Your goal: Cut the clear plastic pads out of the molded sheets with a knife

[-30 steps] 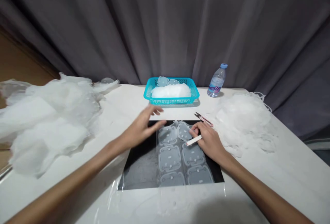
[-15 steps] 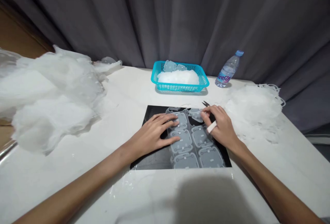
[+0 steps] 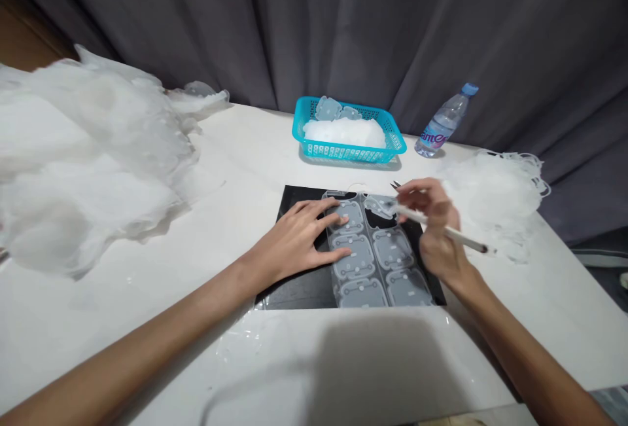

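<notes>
The left hand (image 3: 305,237) lies on a clear sheet (image 3: 394,248) of rounded shapes, on top of a black mat (image 3: 297,287). The right hand (image 3: 440,250), a bit blurry, holds a thin white stick (image 3: 466,240). Behind them, a blue basket (image 3: 343,150) and a water bottle (image 3: 444,124) stand on the white desk (image 3: 240,158).

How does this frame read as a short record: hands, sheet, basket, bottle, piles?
Left hand: spread over mat and sheet
Right hand: holds a pen, blurred, by the sheet's far right
Sheet: on the black mat, gap at far right
Basket: blue, holding white pieces
Bottle: right of basket
Piles: white, left and right
</notes>
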### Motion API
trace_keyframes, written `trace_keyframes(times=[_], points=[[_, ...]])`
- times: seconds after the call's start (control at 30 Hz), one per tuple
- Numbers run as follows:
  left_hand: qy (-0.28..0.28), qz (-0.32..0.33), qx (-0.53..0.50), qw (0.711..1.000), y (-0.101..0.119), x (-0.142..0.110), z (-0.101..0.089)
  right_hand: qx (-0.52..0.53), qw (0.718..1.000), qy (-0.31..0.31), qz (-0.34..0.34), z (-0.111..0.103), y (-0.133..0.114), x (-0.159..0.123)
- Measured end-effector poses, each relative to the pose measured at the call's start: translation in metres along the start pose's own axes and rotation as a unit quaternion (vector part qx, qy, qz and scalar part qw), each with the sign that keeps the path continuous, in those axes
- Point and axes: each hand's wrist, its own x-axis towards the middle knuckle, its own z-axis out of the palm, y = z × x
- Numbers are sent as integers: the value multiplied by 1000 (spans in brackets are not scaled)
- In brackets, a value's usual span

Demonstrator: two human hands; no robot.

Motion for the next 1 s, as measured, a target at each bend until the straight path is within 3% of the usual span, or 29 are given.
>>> trace_keyframes(times=[0.1, 0.17, 0.4, 0.6, 0.77, 1.0], points=[[6, 1, 10, 1000, 0, -1, 2, 67, 983, -173, -7, 16, -11, -8], [6, 1, 19, 1000, 1, -1, 2, 68, 974, -218, 1, 24, -11, -13], [-28, -22, 77, 996, 5, 1, -3, 63, 974, -216, 27, 29, -1, -19], [-34, -32, 88, 995, 6, 1, -2, 62, 972, -228, -4, 25, -8, -18], [-28, -24, 83, 996, 4, 1, -1, 36, 976, -210, 37, 28, -7, -22], [-16, -16, 85, 996, 3, 0, 2, 33, 974, -225, 0, 29, -4, -22]])
